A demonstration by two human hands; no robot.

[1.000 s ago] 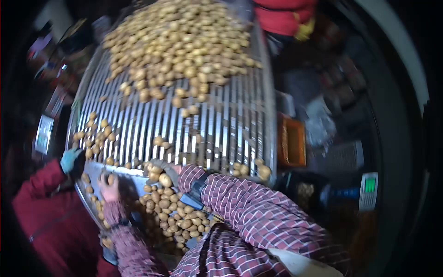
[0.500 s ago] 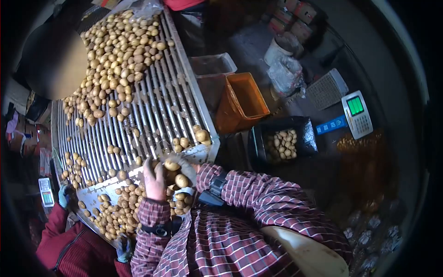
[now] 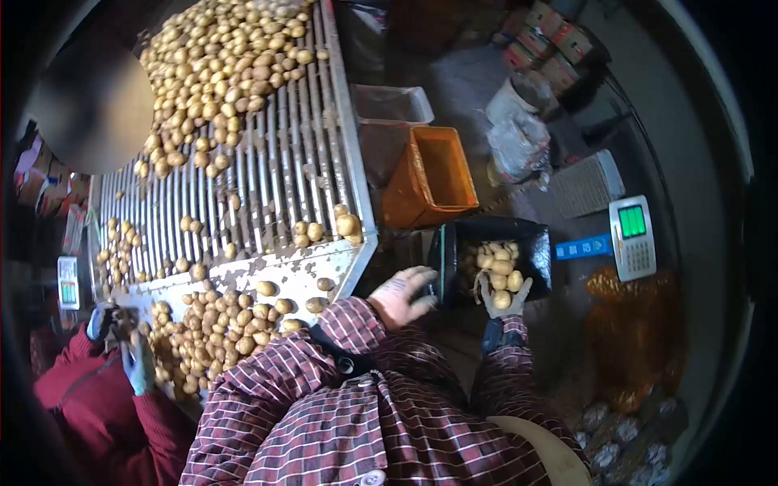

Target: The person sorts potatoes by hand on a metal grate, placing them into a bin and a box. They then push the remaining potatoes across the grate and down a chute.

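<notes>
SHIFT: both hands moved from rollers (image 3: 279, 154) to black-lined bin (image 3: 536, 253) — handling now centres there | RIGHT HAND (image 3: 518, 308): loosely cradling potato (image 3: 502, 300), inside bin | LEFT HAND (image 3: 397, 300): released, fingers spread, beside bin — other potatoes (image 3: 215, 328) near rollers

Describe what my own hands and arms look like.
Both sleeves are maroon plaid with pale lines. A dark band with a round stud crosses the left sleeve; a dark blue band circles the right wrist. The left hand shows small bluish markings.
</notes>
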